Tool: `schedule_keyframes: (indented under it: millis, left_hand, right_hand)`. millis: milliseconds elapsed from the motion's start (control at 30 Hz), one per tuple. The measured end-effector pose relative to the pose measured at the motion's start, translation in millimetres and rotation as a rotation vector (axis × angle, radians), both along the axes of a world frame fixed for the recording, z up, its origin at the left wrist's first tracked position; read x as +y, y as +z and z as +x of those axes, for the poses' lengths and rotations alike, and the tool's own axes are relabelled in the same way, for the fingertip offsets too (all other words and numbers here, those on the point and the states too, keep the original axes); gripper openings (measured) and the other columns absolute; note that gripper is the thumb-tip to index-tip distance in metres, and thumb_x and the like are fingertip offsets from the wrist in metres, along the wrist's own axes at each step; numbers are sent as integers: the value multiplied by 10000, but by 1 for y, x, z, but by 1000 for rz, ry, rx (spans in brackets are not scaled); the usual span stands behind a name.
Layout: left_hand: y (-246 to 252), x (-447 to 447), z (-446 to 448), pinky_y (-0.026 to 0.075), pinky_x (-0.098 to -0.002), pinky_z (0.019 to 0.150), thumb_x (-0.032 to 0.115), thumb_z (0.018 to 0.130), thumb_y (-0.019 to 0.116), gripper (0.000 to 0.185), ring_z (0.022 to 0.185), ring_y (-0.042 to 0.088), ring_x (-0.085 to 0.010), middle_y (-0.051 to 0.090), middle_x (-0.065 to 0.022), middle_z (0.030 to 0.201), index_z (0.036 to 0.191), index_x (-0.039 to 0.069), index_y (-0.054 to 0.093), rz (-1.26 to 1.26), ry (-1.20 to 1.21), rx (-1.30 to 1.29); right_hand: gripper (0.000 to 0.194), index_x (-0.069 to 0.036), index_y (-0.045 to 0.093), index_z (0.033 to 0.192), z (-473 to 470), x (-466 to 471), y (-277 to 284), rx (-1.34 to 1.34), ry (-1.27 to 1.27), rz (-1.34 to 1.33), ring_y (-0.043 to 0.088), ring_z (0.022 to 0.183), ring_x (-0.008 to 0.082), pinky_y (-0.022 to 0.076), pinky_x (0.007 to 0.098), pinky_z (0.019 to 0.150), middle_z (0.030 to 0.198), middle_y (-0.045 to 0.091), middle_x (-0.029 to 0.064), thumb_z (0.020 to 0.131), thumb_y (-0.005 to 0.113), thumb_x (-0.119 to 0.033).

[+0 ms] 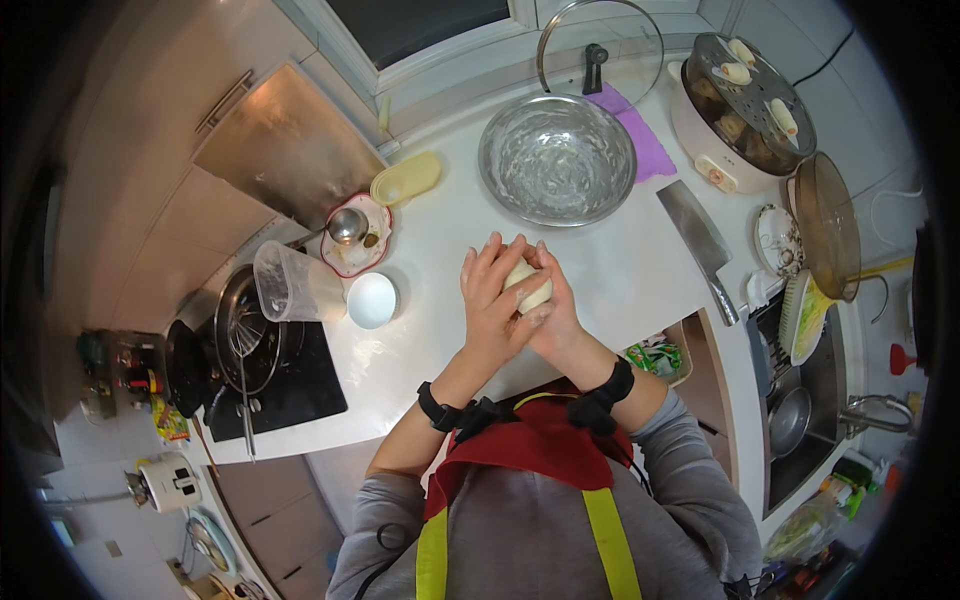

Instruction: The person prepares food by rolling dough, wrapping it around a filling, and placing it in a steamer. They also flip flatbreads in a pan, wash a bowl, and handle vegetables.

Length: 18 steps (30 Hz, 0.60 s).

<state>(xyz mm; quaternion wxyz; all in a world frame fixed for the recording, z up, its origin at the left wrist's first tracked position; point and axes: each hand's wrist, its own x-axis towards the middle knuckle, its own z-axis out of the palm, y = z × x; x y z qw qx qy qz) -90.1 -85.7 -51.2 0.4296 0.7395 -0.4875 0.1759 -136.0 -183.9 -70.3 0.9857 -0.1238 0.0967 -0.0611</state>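
Note:
A pale ball of dough (529,288) is cupped between both of my hands above the white countertop (427,247). My left hand (491,296) lies over its near side with fingers spread across it. Behind it my right hand (559,315) wraps the other side, partly hidden. Flour or dough residue shows on the fingers. Beyond the hands stands a steel bowl (557,159) with whitish residue smeared inside. A cleaver (694,229) lies to the right on the counter.
At left are a white bowl (372,301), a clear plastic container (289,281), a red-rimmed dish with a ladle (356,255) and a cooktop (315,382). An electric steamer (727,157) with rolls on top stands back right, near the sink (806,450). A glass lid (600,45) leans behind.

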Motion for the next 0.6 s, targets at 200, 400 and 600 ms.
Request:
schedule_keyframes:
  millis: [200,400,600]
  left_hand:
    - [-13,20,19,248,-530,1093,398,763,740,388,1307,437,-336,582,-100,1307,1081,177,716,66,-36,-302]
    - [-19,29,21,328,-475,1064,358,865,664,430,1289,455,-325,560,-150,1304,1219,118,617,11,-48,-139]
    - [-16,-7,-6,343,-440,1090,449,1024,321,598,1333,392,-317,353,-187,1462,1444,24,291,-95,-256,1231]
  right_hand:
    - [385,-88,570,1123,1,-6,1,-225,33,150,567,1114,250,454,393,984,1178,596,102,1020,367,-398]
    - [415,-53,567,1126,-6,-11,-2,-96,-102,143,561,1136,282,439,413,1016,1195,600,148,1022,360,-398]
    - [431,-18,526,1180,-12,-26,-18,-6,-417,-317,555,1168,302,371,450,1076,1214,590,178,1033,326,-369]
